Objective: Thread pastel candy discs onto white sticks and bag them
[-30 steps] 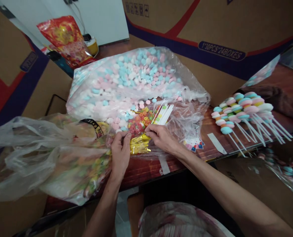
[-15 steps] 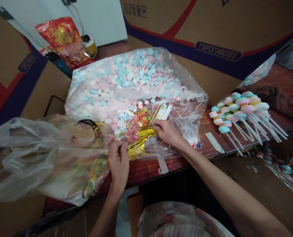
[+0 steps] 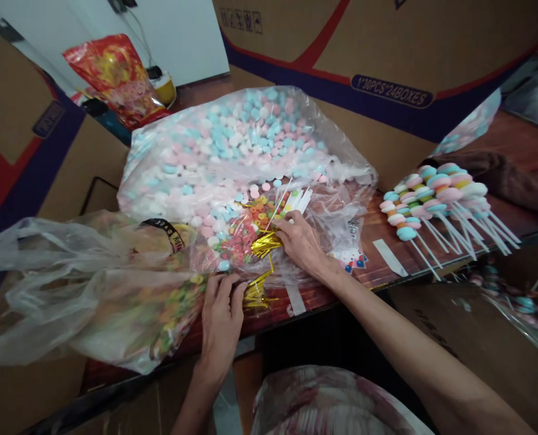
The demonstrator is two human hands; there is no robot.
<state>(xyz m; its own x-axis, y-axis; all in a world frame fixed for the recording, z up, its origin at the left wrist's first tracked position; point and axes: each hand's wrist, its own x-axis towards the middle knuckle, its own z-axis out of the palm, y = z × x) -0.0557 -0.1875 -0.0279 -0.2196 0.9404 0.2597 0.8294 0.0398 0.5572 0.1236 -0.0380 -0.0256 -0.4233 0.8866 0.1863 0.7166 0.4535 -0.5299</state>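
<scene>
My left hand (image 3: 223, 308) is palm down at the table's near edge, fingers bent and apart, fingertips beside a loose spread of gold twist ties (image 3: 258, 294). My right hand (image 3: 299, 243) has its thumb and fingers closed over the end of a second gold bundle, partly hiding it. White sticks (image 3: 299, 200) lie just beyond those fingers, one slanting away from the rest. Under and behind the ties are orange and red ring candies (image 3: 246, 232) in clear plastic. A large clear bag (image 3: 250, 130) of pink, blue and white candies spreads behind.
Candy skewers (image 3: 436, 193) on white sticks lie at right, near a tape strip (image 3: 389, 258). A crumpled clear bag (image 3: 128, 302) with ring candies hangs over the left edge. Cardboard boxes (image 3: 305, 42) stand behind; a red packet (image 3: 117, 75) is at back left.
The gold ties have parted into two groups. My left hand has moved slightly nearer and loosened from its pinch. My right hand has shifted a little left, and one stick slants apart from the others.
</scene>
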